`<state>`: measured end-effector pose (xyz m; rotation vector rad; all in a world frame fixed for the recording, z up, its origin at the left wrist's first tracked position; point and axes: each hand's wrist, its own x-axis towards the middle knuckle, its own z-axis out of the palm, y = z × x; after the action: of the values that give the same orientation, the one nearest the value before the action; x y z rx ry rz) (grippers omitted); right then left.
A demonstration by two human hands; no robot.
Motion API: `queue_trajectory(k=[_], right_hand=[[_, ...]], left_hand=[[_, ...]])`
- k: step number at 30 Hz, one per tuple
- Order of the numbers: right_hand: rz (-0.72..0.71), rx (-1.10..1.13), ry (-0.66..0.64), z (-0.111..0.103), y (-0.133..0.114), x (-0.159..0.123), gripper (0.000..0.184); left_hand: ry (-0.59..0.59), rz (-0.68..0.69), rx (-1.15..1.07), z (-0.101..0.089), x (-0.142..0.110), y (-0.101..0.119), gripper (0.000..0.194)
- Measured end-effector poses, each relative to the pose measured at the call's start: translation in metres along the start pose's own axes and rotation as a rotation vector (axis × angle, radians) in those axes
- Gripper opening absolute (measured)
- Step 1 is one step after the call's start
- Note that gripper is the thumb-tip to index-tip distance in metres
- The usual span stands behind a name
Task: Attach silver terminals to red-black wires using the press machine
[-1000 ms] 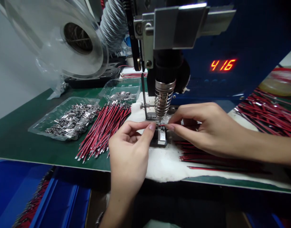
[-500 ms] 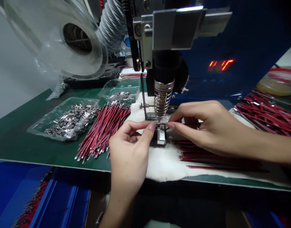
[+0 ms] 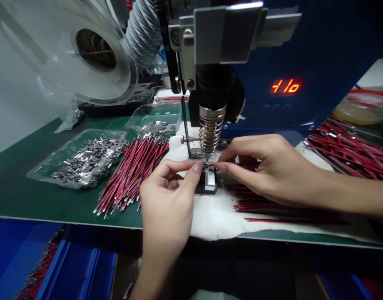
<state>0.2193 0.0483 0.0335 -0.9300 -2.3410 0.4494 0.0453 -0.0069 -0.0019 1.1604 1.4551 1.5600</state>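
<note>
Both hands meet at a small metal fixture (image 3: 210, 180) beneath the spring-wrapped tip (image 3: 212, 125) of a soldering machine. My right hand (image 3: 269, 171) pinches a thin red and black wire (image 3: 210, 164) between thumb and forefinger, from the fixture's right side. On the left side, my left hand (image 3: 169, 200) is closed in a pinch of thumb and forefinger; the small piece between those fingertips is hidden. The wire's end lies just under the machine tip, between the two pinches.
Left of the fixture lie a bundle of red and black wires (image 3: 132, 175) and a clear tray (image 3: 38, 177) of metal connectors. More wires lie on white paper (image 3: 210, 225) and at right (image 3: 350, 146). A blue machine body (image 3: 266, 118) with a lit display stands behind.
The view has shifted slightly, so most things appear a little further left. Both hands keep their pinches at the fixture. The red display digits look different.
</note>
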Motion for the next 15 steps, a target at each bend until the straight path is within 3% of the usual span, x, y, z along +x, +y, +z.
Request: queue_trajectory(k=[15], right_hand=[[0.009,0.001,0.020,0.0023,-0.0018,-0.0032,0.012]], left_hand=[[-0.008,0.007,0.028,0.0004,0.0004,0.0017,0.016]])
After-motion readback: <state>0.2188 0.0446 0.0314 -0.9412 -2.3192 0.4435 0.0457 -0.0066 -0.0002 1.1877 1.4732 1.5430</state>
